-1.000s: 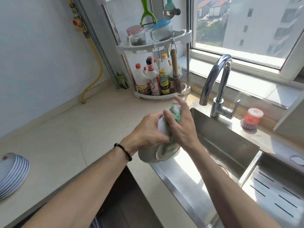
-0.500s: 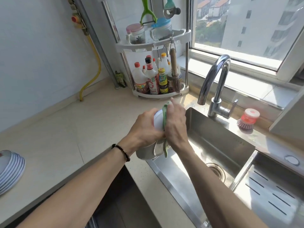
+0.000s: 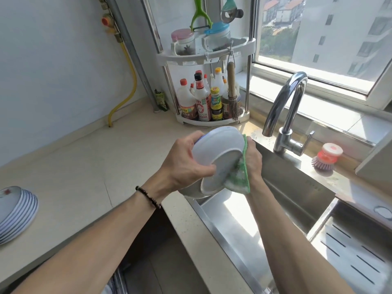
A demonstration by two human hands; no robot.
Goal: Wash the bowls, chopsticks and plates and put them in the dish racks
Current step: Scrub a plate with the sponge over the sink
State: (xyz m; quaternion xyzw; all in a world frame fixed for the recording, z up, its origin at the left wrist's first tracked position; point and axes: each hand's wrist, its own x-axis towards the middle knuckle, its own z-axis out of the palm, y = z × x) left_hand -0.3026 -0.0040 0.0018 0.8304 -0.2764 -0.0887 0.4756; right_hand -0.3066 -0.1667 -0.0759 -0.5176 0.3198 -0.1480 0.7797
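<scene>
A white bowl (image 3: 218,153) is held tipped on its side above the near-left corner of the steel sink (image 3: 292,198), its underside and foot ring turned toward the camera. The left hand (image 3: 184,164) grips it from the side away from the sink, fingers curled round the rim and thumb lying across the base. The right hand (image 3: 253,160) is on the sink side of the bowl, pressing a green scouring pad (image 3: 240,177) against it, fingers folded round the pad; suds show on the pad's lower end. A dark bead bracelet (image 3: 148,197) circles the left wrist.

Behind the sink stands a curved chrome tap (image 3: 284,115), and just beyond the sink's back edge a red-topped dish brush (image 3: 326,158) sits on the ledge. On the desk (image 3: 84,166), behind the sink's left end, a white corner rack (image 3: 212,85) holds sauce bottles and jars. Well left of the sink, at the desk's edge, a stack of plates (image 3: 17,213) leans, partly cut off by the frame.
</scene>
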